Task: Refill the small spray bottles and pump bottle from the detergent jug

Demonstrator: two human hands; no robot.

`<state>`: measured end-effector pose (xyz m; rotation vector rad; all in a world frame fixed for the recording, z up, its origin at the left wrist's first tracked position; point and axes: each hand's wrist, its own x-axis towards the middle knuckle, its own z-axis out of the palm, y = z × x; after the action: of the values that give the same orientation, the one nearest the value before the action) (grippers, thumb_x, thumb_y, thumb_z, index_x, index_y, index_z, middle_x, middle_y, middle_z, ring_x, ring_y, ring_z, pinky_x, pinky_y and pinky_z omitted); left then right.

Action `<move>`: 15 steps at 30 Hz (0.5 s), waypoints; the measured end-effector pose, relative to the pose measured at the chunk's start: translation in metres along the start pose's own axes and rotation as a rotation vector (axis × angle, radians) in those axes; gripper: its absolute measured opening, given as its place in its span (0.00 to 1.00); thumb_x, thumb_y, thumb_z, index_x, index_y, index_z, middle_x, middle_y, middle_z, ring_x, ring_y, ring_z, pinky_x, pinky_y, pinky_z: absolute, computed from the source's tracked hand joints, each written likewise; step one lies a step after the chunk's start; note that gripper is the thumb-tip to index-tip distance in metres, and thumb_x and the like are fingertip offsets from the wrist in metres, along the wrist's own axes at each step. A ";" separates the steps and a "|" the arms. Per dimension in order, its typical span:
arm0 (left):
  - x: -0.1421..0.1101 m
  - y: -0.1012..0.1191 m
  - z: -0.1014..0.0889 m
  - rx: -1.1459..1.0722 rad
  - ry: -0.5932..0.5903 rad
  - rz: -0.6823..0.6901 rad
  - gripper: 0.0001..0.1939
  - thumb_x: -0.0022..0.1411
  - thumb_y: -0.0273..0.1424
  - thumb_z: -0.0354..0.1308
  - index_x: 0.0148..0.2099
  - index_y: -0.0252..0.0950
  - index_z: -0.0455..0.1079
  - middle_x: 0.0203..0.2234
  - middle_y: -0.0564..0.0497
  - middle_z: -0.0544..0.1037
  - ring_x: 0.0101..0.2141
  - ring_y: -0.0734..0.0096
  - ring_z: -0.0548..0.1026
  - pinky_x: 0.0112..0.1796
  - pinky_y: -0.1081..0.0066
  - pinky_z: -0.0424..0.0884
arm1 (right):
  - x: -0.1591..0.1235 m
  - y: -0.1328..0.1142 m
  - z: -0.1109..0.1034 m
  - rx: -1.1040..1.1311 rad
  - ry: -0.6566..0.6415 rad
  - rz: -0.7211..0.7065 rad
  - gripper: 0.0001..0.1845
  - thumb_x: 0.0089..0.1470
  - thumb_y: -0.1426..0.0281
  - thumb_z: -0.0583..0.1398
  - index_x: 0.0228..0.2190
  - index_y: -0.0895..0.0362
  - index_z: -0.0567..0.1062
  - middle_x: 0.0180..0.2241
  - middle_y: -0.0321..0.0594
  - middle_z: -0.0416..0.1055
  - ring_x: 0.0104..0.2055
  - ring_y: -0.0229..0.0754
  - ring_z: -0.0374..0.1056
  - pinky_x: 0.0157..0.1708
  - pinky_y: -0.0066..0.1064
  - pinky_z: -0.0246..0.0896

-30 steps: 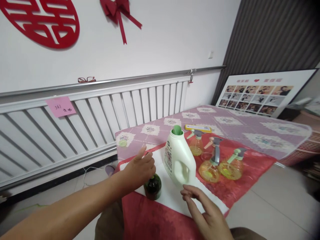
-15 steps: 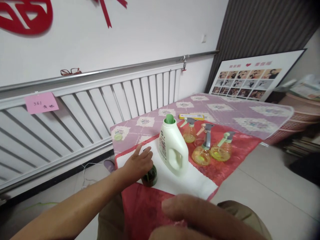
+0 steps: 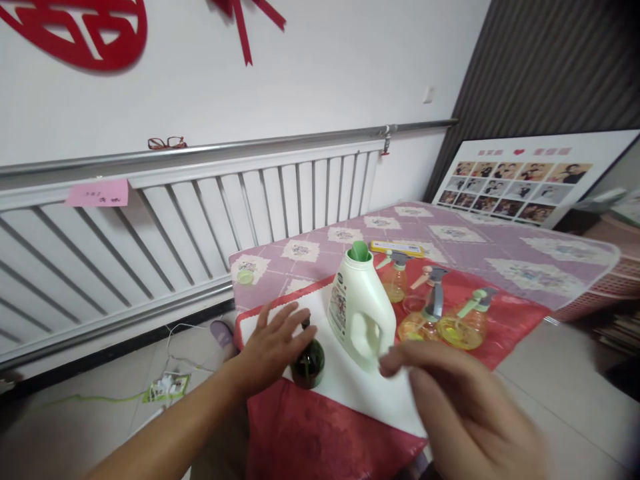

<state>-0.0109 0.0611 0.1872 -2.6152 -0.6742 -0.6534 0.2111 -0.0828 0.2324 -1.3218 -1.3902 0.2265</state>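
My left hand [image 3: 274,345] hovers with fingers spread just left of a small dark green bottle [image 3: 309,361] that stands on a white cloth [image 3: 350,390]; its black top shows beside my fingers. Whether the palm touches the bottle I cannot tell. A white detergent jug [image 3: 359,311] with a green cap stands right of the bottle. My right hand [image 3: 465,407] is close to the camera and blurred, fingertips pointing left toward the jug's base, nothing visible in it.
Three yellow spray bottles [image 3: 425,310] stand on a red cloth [image 3: 505,320] behind the jug. A yellow-edged flat object [image 3: 396,249] and a small green lid [image 3: 245,276] lie on the pink tablecloth. A white radiator [image 3: 175,220] lines the wall; a photo board [image 3: 530,183] leans at right.
My left hand has opened and lifted off the green bottle's top, which now shows. My right hand came up from the bottom edge toward the jug. The camera tilted slightly.
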 end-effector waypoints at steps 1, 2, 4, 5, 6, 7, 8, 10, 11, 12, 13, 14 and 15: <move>-0.006 -0.002 0.002 -0.044 0.036 -0.138 0.23 0.61 0.23 0.50 0.57 0.45 0.60 0.57 0.47 0.66 0.59 0.59 0.59 0.59 0.46 0.45 | 0.005 0.009 0.014 0.031 -0.001 0.080 0.11 0.55 0.62 0.56 0.40 0.46 0.74 0.33 0.38 0.78 0.36 0.44 0.75 0.33 0.33 0.71; -0.013 -0.003 0.007 -0.103 0.067 -0.281 0.23 0.60 0.24 0.50 0.57 0.44 0.60 0.56 0.46 0.67 0.59 0.58 0.60 0.58 0.45 0.47 | 0.008 0.020 0.029 0.074 -0.006 0.188 0.11 0.55 0.62 0.56 0.40 0.49 0.73 0.33 0.39 0.78 0.36 0.44 0.75 0.33 0.32 0.70; -0.028 -0.001 0.021 -0.270 0.102 -0.517 0.23 0.60 0.28 0.51 0.58 0.42 0.57 0.55 0.44 0.67 0.57 0.59 0.63 0.56 0.48 0.56 | 0.009 0.045 0.059 0.131 -0.060 0.322 0.15 0.52 0.59 0.57 0.39 0.54 0.73 0.33 0.43 0.78 0.37 0.46 0.74 0.34 0.34 0.69; -0.035 0.003 0.029 -0.361 0.127 -0.612 0.25 0.59 0.30 0.52 0.59 0.40 0.55 0.54 0.43 0.67 0.56 0.59 0.64 0.55 0.51 0.60 | 0.007 0.056 0.073 0.135 -0.085 0.366 0.16 0.52 0.59 0.57 0.40 0.55 0.73 0.35 0.44 0.77 0.39 0.47 0.73 0.38 0.37 0.68; -0.042 0.008 0.039 -0.444 0.138 -0.692 0.27 0.58 0.32 0.53 0.59 0.39 0.54 0.54 0.42 0.67 0.55 0.60 0.65 0.53 0.53 0.62 | 0.005 0.067 0.086 0.120 -0.114 0.392 0.18 0.50 0.59 0.57 0.40 0.56 0.73 0.36 0.45 0.77 0.40 0.48 0.73 0.41 0.39 0.67; -0.047 0.016 0.049 -0.509 0.124 -0.764 0.29 0.56 0.33 0.54 0.60 0.38 0.52 0.55 0.42 0.66 0.55 0.59 0.65 0.53 0.53 0.63 | 0.002 0.075 0.096 0.111 -0.145 0.413 0.19 0.50 0.60 0.58 0.42 0.56 0.73 0.39 0.47 0.77 0.43 0.49 0.72 0.43 0.41 0.66; -0.050 0.024 0.058 -0.561 0.109 -0.807 0.32 0.54 0.33 0.56 0.60 0.37 0.51 0.56 0.41 0.65 0.56 0.57 0.64 0.54 0.52 0.62 | 0.000 0.081 0.105 0.106 -0.165 0.419 0.20 0.49 0.62 0.58 0.43 0.57 0.72 0.42 0.47 0.76 0.45 0.49 0.71 0.45 0.42 0.65; -0.052 0.041 0.074 -0.624 0.073 -0.860 0.38 0.49 0.34 0.59 0.61 0.34 0.50 0.56 0.38 0.64 0.56 0.53 0.63 0.54 0.49 0.61 | -0.002 0.087 0.118 0.116 -0.193 0.425 0.23 0.48 0.63 0.59 0.47 0.56 0.71 0.46 0.47 0.74 0.50 0.50 0.69 0.48 0.43 0.63; -0.050 0.049 0.081 -0.637 0.063 -0.876 0.40 0.47 0.34 0.61 0.61 0.34 0.50 0.56 0.37 0.64 0.57 0.51 0.63 0.55 0.48 0.60 | -0.001 0.087 0.123 0.125 -0.199 0.427 0.24 0.48 0.63 0.59 0.48 0.56 0.70 0.47 0.47 0.73 0.51 0.50 0.68 0.49 0.43 0.62; -0.048 0.055 0.086 -0.647 0.056 -0.885 0.41 0.46 0.34 0.62 0.61 0.34 0.50 0.56 0.37 0.64 0.56 0.49 0.63 0.55 0.47 0.59 | 0.000 0.087 0.127 0.133 -0.206 0.430 0.25 0.47 0.63 0.59 0.48 0.56 0.70 0.48 0.47 0.73 0.52 0.49 0.67 0.50 0.43 0.61; -0.044 0.059 0.090 -0.654 0.051 -0.890 0.42 0.45 0.34 0.62 0.61 0.35 0.51 0.56 0.38 0.65 0.56 0.49 0.64 0.55 0.47 0.59 | 0.002 0.086 0.130 0.137 -0.213 0.434 0.25 0.47 0.63 0.59 0.49 0.56 0.70 0.48 0.46 0.73 0.52 0.49 0.68 0.51 0.43 0.61; -0.041 0.062 0.093 -0.654 0.040 -0.886 0.41 0.45 0.33 0.62 0.61 0.35 0.51 0.55 0.38 0.66 0.55 0.48 0.64 0.54 0.46 0.59 | 0.004 0.085 0.132 0.137 -0.223 0.434 0.25 0.47 0.64 0.59 0.49 0.56 0.70 0.47 0.46 0.74 0.51 0.50 0.68 0.51 0.44 0.61; -0.038 0.063 0.095 -0.652 0.021 -0.868 0.41 0.46 0.33 0.61 0.61 0.36 0.51 0.54 0.39 0.67 0.55 0.48 0.65 0.54 0.47 0.60 | 0.006 0.084 0.134 0.135 -0.231 0.429 0.25 0.47 0.64 0.59 0.48 0.56 0.70 0.47 0.46 0.74 0.50 0.50 0.69 0.51 0.44 0.61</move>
<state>0.0253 0.0380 0.0753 -2.7603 -1.8950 -1.3150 0.1546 0.0214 0.1277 -1.5033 -1.2380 0.7688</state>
